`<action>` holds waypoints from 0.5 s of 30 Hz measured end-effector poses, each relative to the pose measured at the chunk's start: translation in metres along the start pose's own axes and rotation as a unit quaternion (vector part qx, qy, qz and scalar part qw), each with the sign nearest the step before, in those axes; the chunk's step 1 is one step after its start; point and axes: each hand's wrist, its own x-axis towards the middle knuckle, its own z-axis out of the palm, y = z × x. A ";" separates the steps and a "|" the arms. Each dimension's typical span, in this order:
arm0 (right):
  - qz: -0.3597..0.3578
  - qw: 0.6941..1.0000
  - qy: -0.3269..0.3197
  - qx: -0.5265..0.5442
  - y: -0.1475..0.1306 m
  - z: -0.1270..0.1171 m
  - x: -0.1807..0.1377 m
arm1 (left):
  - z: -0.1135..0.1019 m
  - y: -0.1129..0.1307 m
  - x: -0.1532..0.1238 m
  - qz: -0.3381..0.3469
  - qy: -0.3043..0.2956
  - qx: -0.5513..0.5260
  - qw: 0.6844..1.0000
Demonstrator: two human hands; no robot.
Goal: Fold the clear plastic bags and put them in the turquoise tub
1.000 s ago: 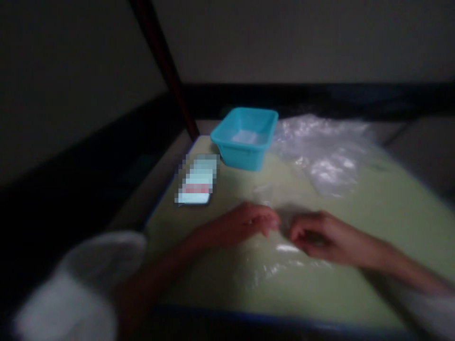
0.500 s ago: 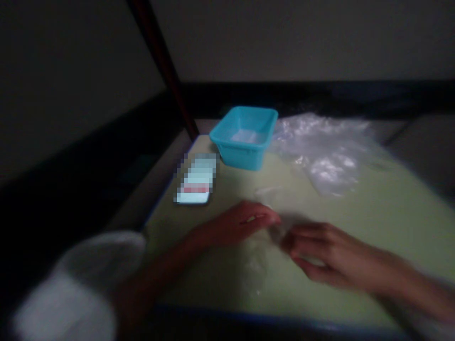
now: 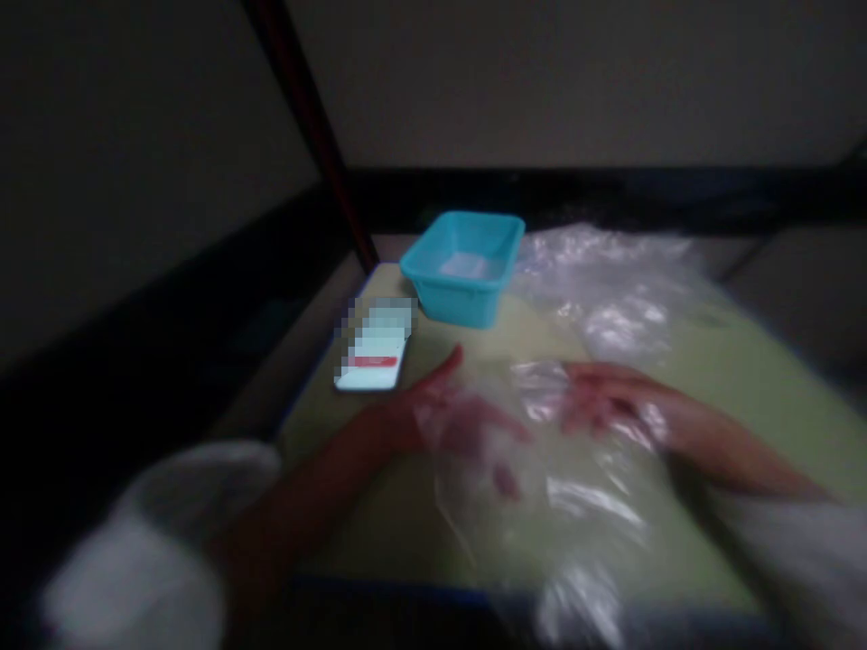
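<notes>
A clear plastic bag (image 3: 542, 478) is lifted and spread wide over the near middle of the pale green table (image 3: 731, 379). My left hand (image 3: 447, 411) is at the bag's left side, seen partly through the film, with the thumb raised and fingers apart inside or behind the plastic. My right hand (image 3: 610, 397) is at the bag's upper right edge, fingers stretched and blurred, also seen through the film. Both hands touch the bag; whether either pinches it is too smeared to tell.
A turquoise plastic tub (image 3: 464, 266) stands at the far left of the table. A lit phone (image 3: 376, 348) lies in front of it near the left edge. A heap of clear plastic bags (image 3: 610, 289) lies at the back right. The room is dim.
The bag, small and crumpled between my fingertips before, is now pulled open and raised toward the camera. Both hands moved apart and away from me, fingers spreading.
</notes>
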 end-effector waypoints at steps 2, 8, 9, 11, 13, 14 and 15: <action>0.055 0.995 -0.012 0.080 0.011 -0.006 0.008 | -0.005 0.001 -0.001 0.019 0.078 -0.035 0.996; 0.089 0.987 -0.006 0.135 0.014 -0.018 0.007 | -0.004 0.007 0.005 0.117 0.181 -0.115 0.970; 0.079 0.989 0.000 0.121 0.014 -0.018 0.007 | -0.004 0.007 0.007 0.132 0.181 -0.125 0.966; 0.065 0.993 0.021 0.100 0.017 -0.017 0.009 | -0.005 0.006 0.007 0.139 0.171 -0.135 0.966; 0.054 0.993 0.045 0.090 0.020 -0.015 0.011 | -0.007 0.004 0.003 0.113 0.161 -0.120 0.973; 0.049 0.994 0.056 0.086 0.022 -0.014 0.012 | -0.008 0.003 0.000 0.096 0.160 -0.100 0.977; 0.044 0.993 0.065 0.083 0.023 -0.014 0.013 | -0.010 0.003 -0.004 0.076 0.160 -0.069 0.982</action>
